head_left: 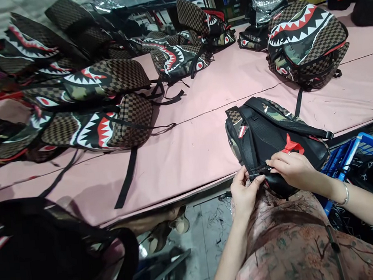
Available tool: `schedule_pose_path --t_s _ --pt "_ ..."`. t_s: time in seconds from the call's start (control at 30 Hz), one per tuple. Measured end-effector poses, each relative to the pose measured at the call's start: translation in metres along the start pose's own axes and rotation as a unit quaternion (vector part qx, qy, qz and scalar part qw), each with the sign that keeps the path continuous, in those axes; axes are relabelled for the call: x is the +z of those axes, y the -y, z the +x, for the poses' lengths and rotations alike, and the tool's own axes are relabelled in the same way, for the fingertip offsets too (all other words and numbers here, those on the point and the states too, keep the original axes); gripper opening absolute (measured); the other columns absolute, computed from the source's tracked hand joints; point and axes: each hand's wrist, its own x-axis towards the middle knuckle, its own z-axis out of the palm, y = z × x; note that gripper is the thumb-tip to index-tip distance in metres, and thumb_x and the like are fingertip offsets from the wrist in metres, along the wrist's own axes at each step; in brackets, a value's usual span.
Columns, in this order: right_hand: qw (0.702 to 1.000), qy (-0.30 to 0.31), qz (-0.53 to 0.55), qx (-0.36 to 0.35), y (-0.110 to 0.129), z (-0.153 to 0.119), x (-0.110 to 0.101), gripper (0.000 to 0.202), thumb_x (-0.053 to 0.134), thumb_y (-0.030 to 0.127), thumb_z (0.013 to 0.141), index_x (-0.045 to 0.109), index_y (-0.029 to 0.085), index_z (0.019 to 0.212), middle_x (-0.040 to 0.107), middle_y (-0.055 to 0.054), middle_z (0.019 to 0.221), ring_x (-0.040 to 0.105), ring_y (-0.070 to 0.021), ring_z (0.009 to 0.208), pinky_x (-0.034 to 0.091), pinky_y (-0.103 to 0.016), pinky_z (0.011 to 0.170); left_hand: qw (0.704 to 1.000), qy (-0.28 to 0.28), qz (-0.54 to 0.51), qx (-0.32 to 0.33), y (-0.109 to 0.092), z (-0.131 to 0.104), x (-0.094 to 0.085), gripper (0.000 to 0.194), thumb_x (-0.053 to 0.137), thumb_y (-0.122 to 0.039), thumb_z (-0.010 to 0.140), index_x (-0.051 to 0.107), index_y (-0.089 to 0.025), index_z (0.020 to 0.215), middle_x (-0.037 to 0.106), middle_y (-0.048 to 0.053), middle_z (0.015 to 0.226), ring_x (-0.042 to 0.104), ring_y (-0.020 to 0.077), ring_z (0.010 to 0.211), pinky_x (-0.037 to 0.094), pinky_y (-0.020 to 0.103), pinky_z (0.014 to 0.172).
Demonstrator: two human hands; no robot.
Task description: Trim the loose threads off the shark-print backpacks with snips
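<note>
A backpack (267, 137) lies with its black padded back upward at the front edge of the pink table, its lower part hanging toward my lap. My left hand (245, 191) pinches the black shoulder strap (249, 152) near its lower end, thumb and fingers closed around the webbing. Close beside it, my right hand (289, 170) is closed at the same strap end, fingertips around a small dark piece whose kind I cannot make out. A red ribbon (293, 144) sticks up from the back panel just above my right hand.
Several checkered shark-mouth backpacks (132, 118) lie on the pink table (202, 134) at left and back. A fuller backpack (309, 46) stands at back right. A blue crate (354, 156) with black items stands by my right arm. A large black bag (46, 252) fills the lower left.
</note>
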Motion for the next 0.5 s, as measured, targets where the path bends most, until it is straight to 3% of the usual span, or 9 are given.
schedule_pose_path --t_s 0.5 --pt "0.998 -0.021 -0.011 -0.053 -0.012 -0.001 0.001 0.022 0.043 0.022 0.089 0.063 0.020 0.094 0.063 -0.003 0.081 0.050 -0.0105 0.060 0.031 -0.025 0.053 0.999 0.004 0.038 0.007 0.002 -0.003 0.005 0.038 0.074 -0.023 0.059 0.065 -0.015 0.095 0.066 0.005 0.087 0.058 0.0182 0.082 0.045 0.028 0.078"
